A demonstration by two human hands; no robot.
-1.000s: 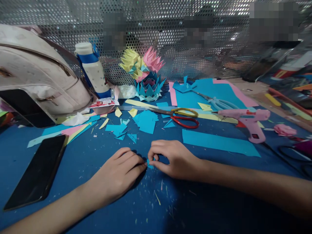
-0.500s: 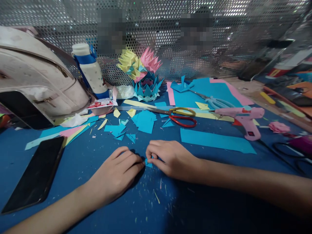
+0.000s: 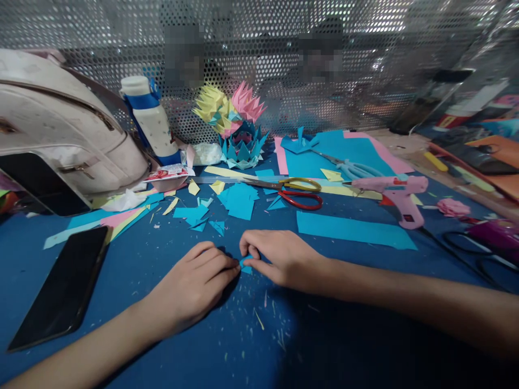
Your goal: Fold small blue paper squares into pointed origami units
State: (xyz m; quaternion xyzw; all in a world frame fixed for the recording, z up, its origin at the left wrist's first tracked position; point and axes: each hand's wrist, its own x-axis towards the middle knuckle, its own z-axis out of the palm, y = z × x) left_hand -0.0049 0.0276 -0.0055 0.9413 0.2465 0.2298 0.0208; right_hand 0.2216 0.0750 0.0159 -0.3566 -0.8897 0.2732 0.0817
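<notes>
A small blue paper piece [image 3: 246, 267] lies on the dark blue table between my hands. My left hand [image 3: 197, 281] is closed, its fingertips pressed on the paper's left edge. From the right, my right hand [image 3: 279, 259] has its fingers curled and holds the top right of the same piece with thumb and forefinger. Just beyond are folded blue paper pieces [image 3: 194, 215] and a stack of blue paper squares [image 3: 240, 201]. A long blue paper strip [image 3: 354, 229] lies beyond my right hand.
Scissors with red and yellow handles [image 3: 300, 192], a pink glue gun [image 3: 399, 192] and blue-handled scissors [image 3: 359, 168] lie behind. At left are a phone [image 3: 60, 289], bag [image 3: 68, 129] and bottle [image 3: 152, 121]. Paper flowers [image 3: 243, 143] stand near the perforated metal panel [image 3: 259, 48].
The view has shifted slightly. My right hand's fingers have moved a little on the small paper, which both hands still touch.
</notes>
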